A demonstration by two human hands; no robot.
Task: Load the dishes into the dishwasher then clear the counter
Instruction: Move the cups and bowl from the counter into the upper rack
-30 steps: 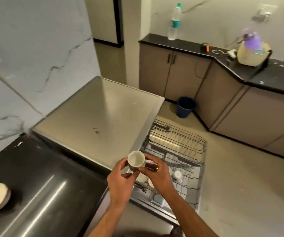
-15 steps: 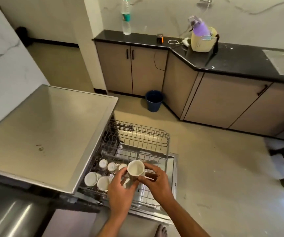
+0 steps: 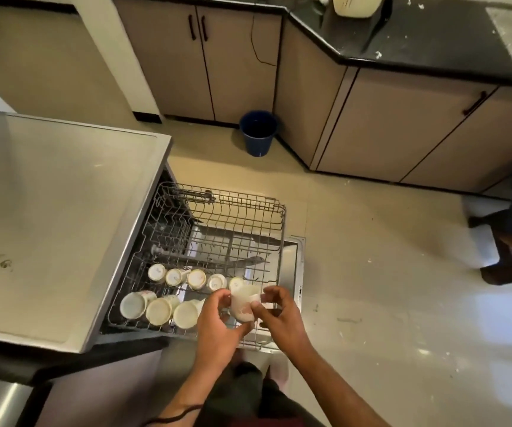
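Both hands, left hand (image 3: 217,322) and right hand (image 3: 279,318), pinch a white cup (image 3: 243,305) above the dishwasher rack (image 3: 223,211), apparently tilted; invert it fully beside the 8 upturned cups (image 3: 183,294).

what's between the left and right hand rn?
Head view: a white cup, gripped by the left hand and right hand over the dishwasher rack.

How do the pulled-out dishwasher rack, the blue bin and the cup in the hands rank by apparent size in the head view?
1. Dishwasher rack, clearly largest.
2. Blue bin.
3. Cup held by the left hand and right hand. It looks only slightly smaller than the bin, but it is much nearer the camera.
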